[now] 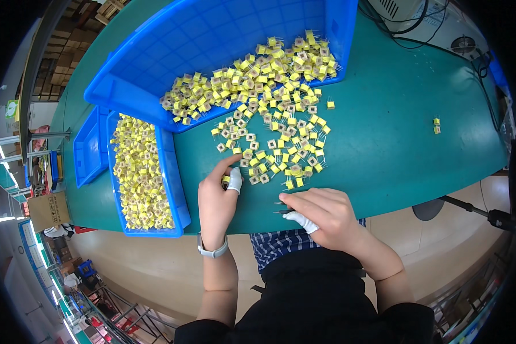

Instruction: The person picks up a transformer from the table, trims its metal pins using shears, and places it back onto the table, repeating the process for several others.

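My left hand (217, 198) rests on the green table (384, 143), index finger stretched toward a loose pile of small yellow components with thin wire legs (275, 146). Its thumb wears a white finger cot and pinches one yellow component (226, 179) against the hand. My right hand (321, 215) lies at the table's near edge, fingers curled around dark tweezers (284, 207), a white cot on the thumb. The pile lies just beyond both hands.
A big blue bin (155, 63) tipped on its side spills more components (258, 71). A smaller blue tray (175, 189) at the left holds rows of them (137, 172). One stray component (437, 125) lies far right. Cables (441, 34) run at the back right.
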`<act>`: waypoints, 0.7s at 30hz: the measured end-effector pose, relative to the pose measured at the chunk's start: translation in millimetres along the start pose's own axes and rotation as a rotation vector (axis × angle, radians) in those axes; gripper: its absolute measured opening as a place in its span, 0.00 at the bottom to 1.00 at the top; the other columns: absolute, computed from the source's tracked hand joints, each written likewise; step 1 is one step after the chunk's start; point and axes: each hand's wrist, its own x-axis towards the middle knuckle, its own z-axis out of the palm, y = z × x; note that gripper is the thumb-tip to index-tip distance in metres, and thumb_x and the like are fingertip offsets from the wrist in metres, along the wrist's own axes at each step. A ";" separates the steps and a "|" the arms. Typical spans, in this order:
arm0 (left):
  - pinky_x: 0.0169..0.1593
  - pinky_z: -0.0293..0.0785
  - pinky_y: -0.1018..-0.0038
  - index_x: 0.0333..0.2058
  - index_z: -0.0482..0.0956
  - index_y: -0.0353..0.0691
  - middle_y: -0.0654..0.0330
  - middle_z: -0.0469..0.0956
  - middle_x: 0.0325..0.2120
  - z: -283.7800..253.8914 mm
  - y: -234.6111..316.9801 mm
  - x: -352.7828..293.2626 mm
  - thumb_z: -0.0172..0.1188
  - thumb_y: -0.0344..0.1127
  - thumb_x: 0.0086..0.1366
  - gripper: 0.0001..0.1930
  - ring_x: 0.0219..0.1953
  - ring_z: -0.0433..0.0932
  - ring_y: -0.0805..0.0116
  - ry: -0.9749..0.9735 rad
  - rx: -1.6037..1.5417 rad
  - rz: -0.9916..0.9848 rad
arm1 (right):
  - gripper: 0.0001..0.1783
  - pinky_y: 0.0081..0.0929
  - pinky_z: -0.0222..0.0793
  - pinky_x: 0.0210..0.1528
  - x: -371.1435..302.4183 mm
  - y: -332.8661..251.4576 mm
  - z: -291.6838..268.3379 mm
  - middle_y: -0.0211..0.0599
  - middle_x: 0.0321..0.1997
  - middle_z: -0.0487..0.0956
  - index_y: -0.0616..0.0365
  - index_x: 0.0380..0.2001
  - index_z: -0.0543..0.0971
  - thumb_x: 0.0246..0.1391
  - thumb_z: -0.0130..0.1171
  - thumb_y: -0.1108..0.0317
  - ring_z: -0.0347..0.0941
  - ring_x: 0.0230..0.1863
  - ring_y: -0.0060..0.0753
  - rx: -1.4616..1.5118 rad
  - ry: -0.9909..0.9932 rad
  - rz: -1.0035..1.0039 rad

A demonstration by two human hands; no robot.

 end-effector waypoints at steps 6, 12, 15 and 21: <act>0.28 0.71 0.67 0.51 0.84 0.46 0.56 0.83 0.28 2.4 9.3 1.9 0.64 0.30 0.65 0.15 0.21 0.77 0.65 0.009 0.108 0.035 | 0.21 0.35 0.79 0.34 -0.5 0.2 -1.1 0.45 0.38 0.86 0.65 0.48 0.83 0.48 0.68 0.75 0.84 0.33 0.44 0.003 -0.008 0.010; 0.31 0.74 0.69 0.47 0.83 0.41 0.56 0.84 0.29 0.4 8.6 3.5 0.65 0.30 0.66 0.11 0.26 0.81 0.66 0.051 0.088 0.053 | 0.20 0.35 0.78 0.34 -0.1 1.1 -2.1 0.46 0.37 0.86 0.66 0.48 0.83 0.48 0.68 0.75 0.84 0.33 0.45 0.010 0.008 0.002; 0.38 0.74 0.73 0.46 0.81 0.35 0.58 0.84 0.30 -2.0 6.9 -2.9 0.63 0.29 0.67 0.10 0.31 0.80 0.71 0.050 -0.112 0.075 | 0.20 0.35 0.78 0.33 -0.5 2.7 -1.4 0.45 0.36 0.85 0.66 0.47 0.83 0.48 0.68 0.75 0.84 0.33 0.45 0.016 0.024 0.009; 0.45 0.73 0.78 0.47 0.80 0.34 0.60 0.84 0.34 -9.6 15.4 -21.3 0.64 0.29 0.65 0.12 0.39 0.80 0.74 -0.141 -0.389 0.093 | 0.20 0.35 0.78 0.33 1.4 3.7 -0.3 0.45 0.34 0.85 0.67 0.47 0.83 0.47 0.67 0.77 0.84 0.33 0.45 0.009 0.048 0.018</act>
